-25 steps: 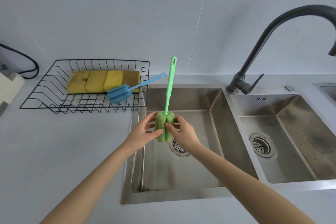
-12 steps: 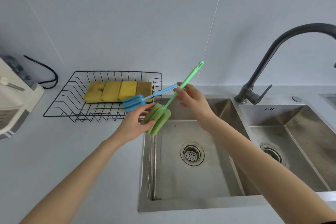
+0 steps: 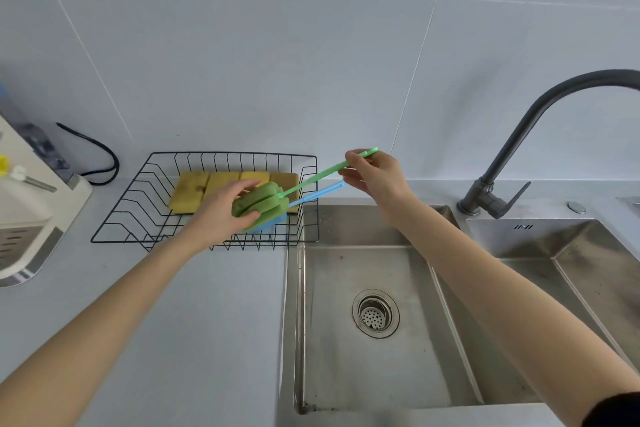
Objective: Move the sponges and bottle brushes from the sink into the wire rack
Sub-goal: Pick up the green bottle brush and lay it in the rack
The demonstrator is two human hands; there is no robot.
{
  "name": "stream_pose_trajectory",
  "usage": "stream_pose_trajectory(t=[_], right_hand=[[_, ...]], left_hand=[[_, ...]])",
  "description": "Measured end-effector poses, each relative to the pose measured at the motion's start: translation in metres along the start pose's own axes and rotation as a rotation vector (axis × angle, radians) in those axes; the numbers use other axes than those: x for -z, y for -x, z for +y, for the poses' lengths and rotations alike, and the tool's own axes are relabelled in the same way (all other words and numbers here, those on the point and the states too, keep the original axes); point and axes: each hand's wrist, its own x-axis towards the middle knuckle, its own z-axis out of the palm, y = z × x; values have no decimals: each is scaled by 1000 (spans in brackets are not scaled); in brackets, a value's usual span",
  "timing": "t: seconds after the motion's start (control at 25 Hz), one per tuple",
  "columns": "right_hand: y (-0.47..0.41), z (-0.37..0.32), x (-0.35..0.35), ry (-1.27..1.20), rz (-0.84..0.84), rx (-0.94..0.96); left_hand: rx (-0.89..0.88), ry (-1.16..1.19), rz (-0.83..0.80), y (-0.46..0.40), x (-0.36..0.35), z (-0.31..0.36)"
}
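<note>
A green bottle brush (image 3: 268, 201) hangs over the right part of the black wire rack (image 3: 138, 184), held at both ends. My left hand (image 3: 225, 211) grips its foam head. My right hand (image 3: 375, 173) pinches the far end of its thin handle. Just under the green head lies a blue bottle brush (image 3: 311, 196), its handle sticking out over the rack's right rim. Several yellow sponges (image 3: 207, 185) lie side by side at the back of the rack. The left sink basin (image 3: 346, 357) holds no sponge or brush.
A dark faucet (image 3: 512, 156) rises between the left basin and a second basin (image 3: 571, 260) at the right. A white appliance (image 3: 24, 218) and a black cable (image 3: 104, 156) sit on the counter left of the rack. Tiled wall stands behind.
Both hands carried the green brush left and up from above the sink to over the rack, tipping it from upright to nearly level. My right hand slid to the handle's end.
</note>
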Motion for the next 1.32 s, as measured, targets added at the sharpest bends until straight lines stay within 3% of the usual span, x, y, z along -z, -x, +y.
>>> stream_pose_trajectory(t=[0.2, 0.64, 0.84, 1.12, 1.32], right_hand=[[-22, 21, -7, -39, 46, -105], [-52, 87, -4, 183, 80, -284], [-54, 102, -5, 172, 77, -328], [-48, 110, 0, 262, 53, -292], [-45, 102, -1, 459, 42, -249]], left_hand=[[69, -69, -40, -20, -3, -18], [215, -41, -271, -38, -31, -59], [240, -102, -315, -41, -42, -68], [303, -171, -363, -48, -53, -76], [339, -237, -345, -49, -56, -67]])
